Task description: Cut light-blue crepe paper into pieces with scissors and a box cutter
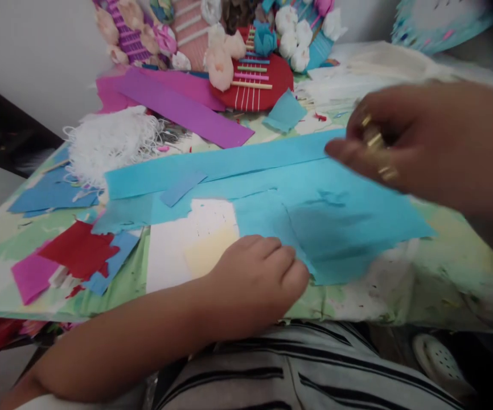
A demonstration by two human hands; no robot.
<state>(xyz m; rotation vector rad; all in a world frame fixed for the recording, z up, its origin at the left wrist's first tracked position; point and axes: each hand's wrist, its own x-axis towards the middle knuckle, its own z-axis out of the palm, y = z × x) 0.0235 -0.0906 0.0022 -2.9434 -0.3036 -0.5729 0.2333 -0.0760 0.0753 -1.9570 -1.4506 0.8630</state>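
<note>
At the near edge of the turquoise sheet [370, 199]: left hand [263, 279], fingers curled under, any hold hidden. Above the sheet's right part, well apart from the left: right hand [430, 142], blurred, fingers bent about a gold-coloured object [373, 136]; firmness of grip impossible to tell. Beneath both, on the table [349, 300]: sheet creased, shadowed, ragged toward the left, straight band along its far side. Beyond the sheet: purple strip [187, 108], then red oval [281, 80].

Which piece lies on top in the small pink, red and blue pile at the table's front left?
The red piece: it covers parts of the pink piece on its left and the blue piece on its right.
</note>
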